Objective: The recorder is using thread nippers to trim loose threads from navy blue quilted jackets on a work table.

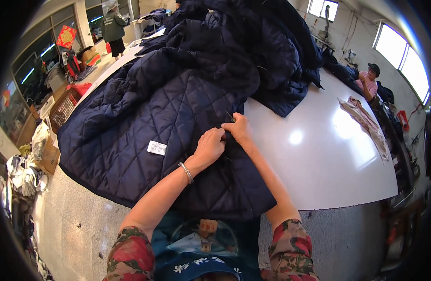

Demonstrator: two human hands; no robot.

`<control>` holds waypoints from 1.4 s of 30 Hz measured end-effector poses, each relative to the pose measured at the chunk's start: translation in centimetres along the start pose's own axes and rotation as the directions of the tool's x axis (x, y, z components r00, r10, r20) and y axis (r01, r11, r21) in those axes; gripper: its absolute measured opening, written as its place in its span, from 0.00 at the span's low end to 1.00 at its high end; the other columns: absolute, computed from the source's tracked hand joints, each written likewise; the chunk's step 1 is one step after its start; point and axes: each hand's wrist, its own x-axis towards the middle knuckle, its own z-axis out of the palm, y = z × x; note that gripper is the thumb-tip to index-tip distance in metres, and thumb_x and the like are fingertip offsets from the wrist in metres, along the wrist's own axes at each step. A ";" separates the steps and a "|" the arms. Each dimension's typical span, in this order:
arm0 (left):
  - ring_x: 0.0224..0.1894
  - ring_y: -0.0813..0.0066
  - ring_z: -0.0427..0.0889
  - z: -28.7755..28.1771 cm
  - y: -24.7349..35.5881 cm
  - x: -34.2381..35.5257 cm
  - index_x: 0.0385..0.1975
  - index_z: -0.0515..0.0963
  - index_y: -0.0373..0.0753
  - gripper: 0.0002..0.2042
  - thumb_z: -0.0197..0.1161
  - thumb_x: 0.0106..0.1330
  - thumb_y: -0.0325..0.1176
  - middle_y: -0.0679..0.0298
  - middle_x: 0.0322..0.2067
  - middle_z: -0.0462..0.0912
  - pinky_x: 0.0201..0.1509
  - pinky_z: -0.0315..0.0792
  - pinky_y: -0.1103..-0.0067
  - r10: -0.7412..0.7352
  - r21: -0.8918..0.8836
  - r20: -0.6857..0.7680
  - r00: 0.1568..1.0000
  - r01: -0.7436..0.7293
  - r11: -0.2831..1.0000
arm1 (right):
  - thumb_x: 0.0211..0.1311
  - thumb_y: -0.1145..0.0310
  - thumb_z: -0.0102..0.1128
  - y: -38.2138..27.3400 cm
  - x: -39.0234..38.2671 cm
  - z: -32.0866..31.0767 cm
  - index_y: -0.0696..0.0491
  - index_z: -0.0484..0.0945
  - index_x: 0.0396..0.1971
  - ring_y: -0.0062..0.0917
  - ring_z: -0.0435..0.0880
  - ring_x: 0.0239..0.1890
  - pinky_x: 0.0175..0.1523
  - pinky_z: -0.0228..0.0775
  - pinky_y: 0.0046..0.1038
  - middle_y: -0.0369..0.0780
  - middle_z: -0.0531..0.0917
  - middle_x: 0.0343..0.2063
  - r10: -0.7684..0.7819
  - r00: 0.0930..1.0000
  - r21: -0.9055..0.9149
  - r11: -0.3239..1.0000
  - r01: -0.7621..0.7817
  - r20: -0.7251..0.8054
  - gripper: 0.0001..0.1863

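Observation:
A dark navy quilted jacket lies spread before me with its diamond-stitched lining up, its near edge hanging over the table's front. My left hand is closed in a pinch on the jacket near its front edge. Right beside it, my right hand is closed around a small tool with thin dark pointed blades, which looks like thread snips. Most of that tool is hidden in my fingers. Left of my hands, a white label sits on the lining.
More dark garments are heaped on the far part of the white table. At its right side lies a beige-pink cloth, near a seated person. Another person stands far left. A crate and cloth piles line the left.

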 end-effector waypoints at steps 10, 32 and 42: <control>0.34 0.53 0.80 -1.8 -0.9 1.2 0.27 0.77 0.31 0.06 0.64 0.55 0.27 0.50 0.25 0.80 0.38 0.71 0.69 0.012 -0.014 0.140 0.990 -0.010 1.000 | 0.42 0.62 0.70 -0.7 -0.1 -0.8 0.61 0.73 0.25 0.50 0.80 0.39 0.41 0.70 0.41 0.56 0.80 0.30 -0.005 0.997 -0.060 0.998 0.010 0.076 0.19; 0.35 0.49 0.78 -4.3 -1.9 4.7 0.26 0.72 0.36 0.09 0.58 0.62 0.35 0.50 0.26 0.78 0.39 0.68 0.60 0.264 0.081 0.608 0.749 -0.389 0.918 | 0.46 0.64 0.63 -1.2 -1.3 0.4 0.56 0.74 0.28 0.47 0.81 0.38 0.42 0.71 0.44 0.52 0.82 0.27 -0.124 0.989 -0.289 0.946 0.143 0.083 0.13; 0.31 0.53 0.78 -4.5 0.5 4.3 0.23 0.72 0.37 0.08 0.60 0.60 0.31 0.54 0.22 0.76 0.35 0.69 0.66 0.400 -0.037 0.761 0.511 -0.582 0.812 | 0.48 0.63 0.63 -0.9 -0.7 0.4 0.54 0.73 0.28 0.47 0.81 0.38 0.43 0.71 0.45 0.50 0.83 0.28 -0.095 0.988 -0.312 0.942 0.128 0.119 0.13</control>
